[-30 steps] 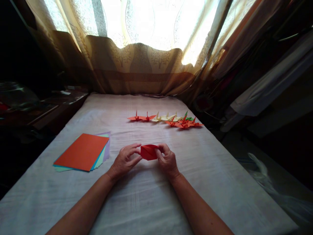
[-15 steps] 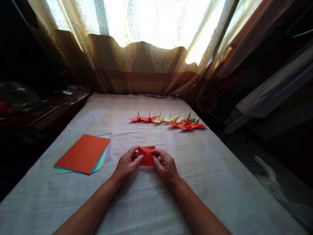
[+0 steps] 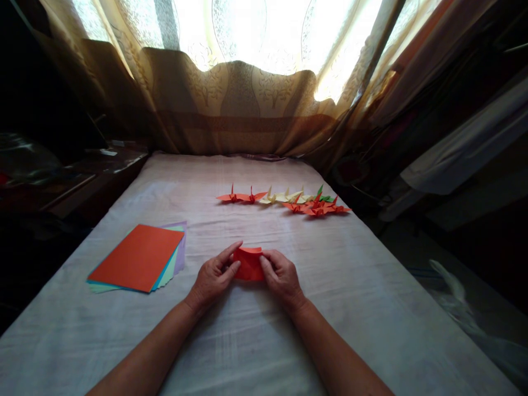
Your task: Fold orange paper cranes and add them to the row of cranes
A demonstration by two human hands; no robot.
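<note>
A small folded piece of red paper rests on the white cloth, held from both sides. My left hand pinches its left edge with thumb and fingers, the index finger stretched toward the top. My right hand grips its right edge. The paper's top edge curves slightly upward. To the left lies a stack of coloured sheets with an orange sheet on top. Farther back stands a row of folded paper cranes in orange, pale yellow and green.
The white cloth-covered table runs back to a brown curtain under a bright window. A dark side table stands at the left. Dim clutter and a pale plastic bag lie off the right edge.
The red paper has been turned and pressed down lower between my hands. Its diagonal crease no longer shows, and my left index finger has stretched out over its top corner.
</note>
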